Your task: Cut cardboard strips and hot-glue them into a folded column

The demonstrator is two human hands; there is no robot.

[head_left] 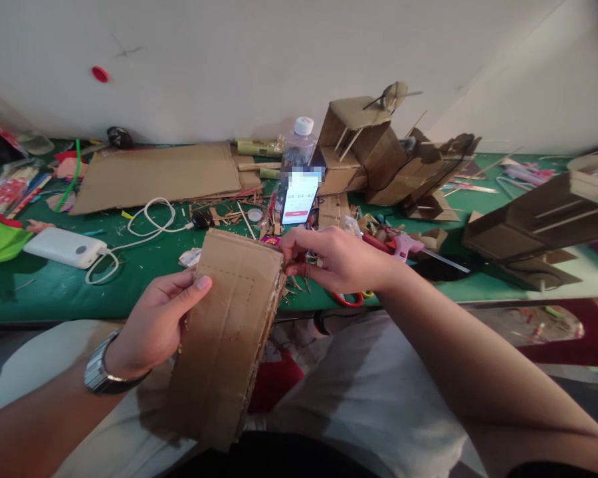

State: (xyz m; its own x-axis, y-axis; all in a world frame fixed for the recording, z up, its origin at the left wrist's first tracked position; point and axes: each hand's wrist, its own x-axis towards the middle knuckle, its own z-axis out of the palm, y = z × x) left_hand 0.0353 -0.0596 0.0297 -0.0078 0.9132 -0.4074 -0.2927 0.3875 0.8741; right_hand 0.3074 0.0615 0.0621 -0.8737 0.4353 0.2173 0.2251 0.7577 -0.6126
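Note:
A folded or layered cardboard piece (219,332) is held tilted above my lap, its right edge rough and torn. Dashed marks run across its upper face. My left hand (164,312) grips its left side, thumb lying on the front and the other fingers behind. At the upper right corner, my right hand (323,255) pinches the ragged edge between thumb and index finger. Whether a loose strip is between those fingertips I cannot make out. Just beyond the right hand a lit phone (301,199) leans against a clear bottle (299,146).
Cardboard box structures (353,143) with sticks stand at the back right, another (543,219) at the far right. A flat cardboard sheet (159,174), white power bank (64,247) with cable, pink glue gun (406,245) and red-handled scissors (347,299) lie on the green table (114,299) among scraps.

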